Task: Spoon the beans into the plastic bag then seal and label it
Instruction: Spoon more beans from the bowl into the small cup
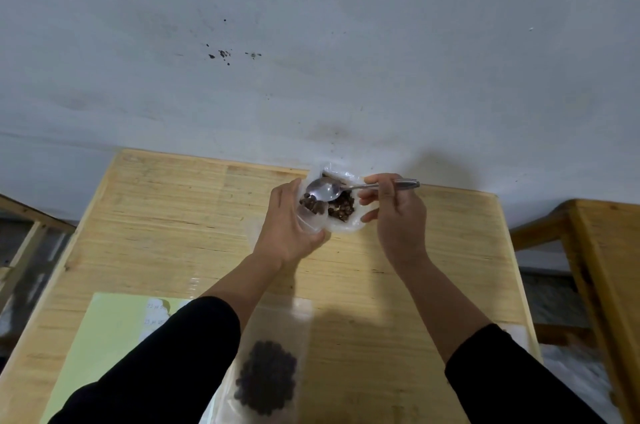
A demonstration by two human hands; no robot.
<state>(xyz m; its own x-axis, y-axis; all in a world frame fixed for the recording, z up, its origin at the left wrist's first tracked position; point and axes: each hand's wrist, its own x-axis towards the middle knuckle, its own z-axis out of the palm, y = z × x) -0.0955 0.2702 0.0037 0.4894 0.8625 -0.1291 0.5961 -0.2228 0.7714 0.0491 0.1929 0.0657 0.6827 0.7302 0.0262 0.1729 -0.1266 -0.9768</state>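
Over wooden table point(173, 222), right hand point(398, 215) grips spoon point(346, 188) lying left-right, bowl leftward; left hand point(294, 226) clasps bag point(311, 215).

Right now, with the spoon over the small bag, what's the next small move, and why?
Probably tip the spoon so its last beans drop into the small bag. The right hand holds the handle, the bowl hangs over the bag's mouth that the left hand props open, and only a few beans lie inside.
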